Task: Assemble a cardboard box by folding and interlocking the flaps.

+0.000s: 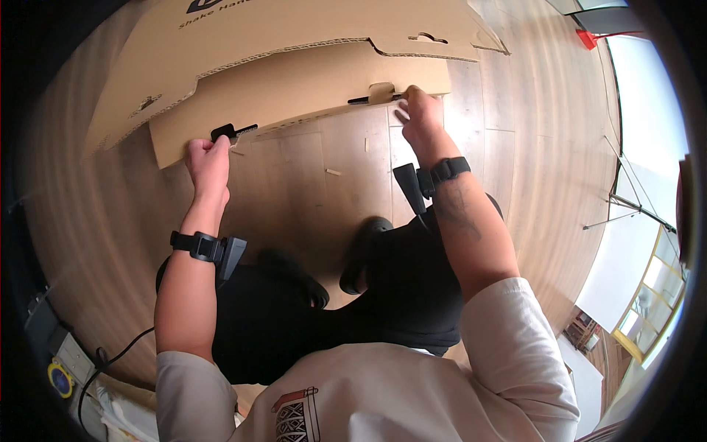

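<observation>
A large brown cardboard box (280, 94) lies on the floor in front of me, its wide flap (309, 29) raised on the far side. My left hand (208, 163) pinches the box's near edge toward the left end, right beside a black slot-like piece (223, 132). Toward the right end, my right hand (423, 116) has thumb and finger closed on the same edge, next to a small cardboard tab (381, 92) and a thin black strip (359, 100). Whether the black parts are fittings or openings I cannot tell. The fingertips are partly hidden by the hands.
Small cardboard scraps (333, 172) lie on the wooden floor (294, 184) between my arms. Each wrist wears a black strapped device (208, 248) with a cable. A thin-legged stand (626, 202) is at the right, with a red object (586, 39) farther back. Grey equipment (71, 357) stands lower left.
</observation>
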A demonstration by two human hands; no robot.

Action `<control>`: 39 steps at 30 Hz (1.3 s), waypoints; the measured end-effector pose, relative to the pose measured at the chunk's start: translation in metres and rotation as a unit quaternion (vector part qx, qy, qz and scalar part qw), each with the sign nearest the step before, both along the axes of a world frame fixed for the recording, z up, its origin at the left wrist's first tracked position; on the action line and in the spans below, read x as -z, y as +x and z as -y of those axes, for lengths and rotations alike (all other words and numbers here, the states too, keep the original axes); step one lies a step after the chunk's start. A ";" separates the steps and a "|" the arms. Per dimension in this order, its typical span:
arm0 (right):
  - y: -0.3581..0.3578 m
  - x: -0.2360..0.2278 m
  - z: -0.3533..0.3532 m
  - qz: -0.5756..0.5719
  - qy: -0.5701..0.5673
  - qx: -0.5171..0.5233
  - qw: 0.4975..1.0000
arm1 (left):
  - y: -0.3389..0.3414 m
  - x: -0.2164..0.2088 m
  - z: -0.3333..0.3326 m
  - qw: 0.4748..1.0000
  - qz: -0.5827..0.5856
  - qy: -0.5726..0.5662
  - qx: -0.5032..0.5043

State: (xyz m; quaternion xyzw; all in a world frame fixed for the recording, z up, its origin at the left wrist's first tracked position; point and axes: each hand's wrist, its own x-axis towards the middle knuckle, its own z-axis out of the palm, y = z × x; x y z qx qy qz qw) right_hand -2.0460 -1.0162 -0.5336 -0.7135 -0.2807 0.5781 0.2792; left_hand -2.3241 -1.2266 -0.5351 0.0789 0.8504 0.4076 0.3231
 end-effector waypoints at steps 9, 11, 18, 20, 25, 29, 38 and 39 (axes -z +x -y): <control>-0.004 -0.011 0.015 0.311 0.463 -0.465 0.688 | 0.010 -0.015 -0.014 0.905 -0.328 0.073 0.261; -0.007 -0.014 0.019 0.330 0.508 -0.466 0.645 | 0.011 -0.015 -0.019 0.858 -0.365 0.032 0.361; -0.002 -0.037 -0.052 0.349 0.514 -0.570 0.538 | 0.009 -0.020 -0.029 0.835 -0.353 -0.026 0.422; -0.007 -0.039 -0.064 0.329 0.448 -0.606 0.568 | 0.009 -0.020 -0.030 0.829 -0.361 -0.025 0.426; -0.031 -0.045 -0.065 0.497 0.268 -0.652 0.507 | 0.007 -0.016 -0.030 0.833 -0.352 -0.003 0.427; -0.004 -0.061 -0.076 0.449 0.197 -0.713 0.501 | 0.007 -0.021 -0.032 0.818 -0.372 -0.009 0.438; 0.003 -0.040 -0.032 0.325 0.477 -0.676 0.459 | 0.004 -0.030 -0.031 0.829 -0.337 -0.037 0.445; 0.003 -0.043 -0.027 0.374 0.272 -0.739 0.490 | 0.004 -0.029 -0.031 0.832 -0.340 -0.031 0.438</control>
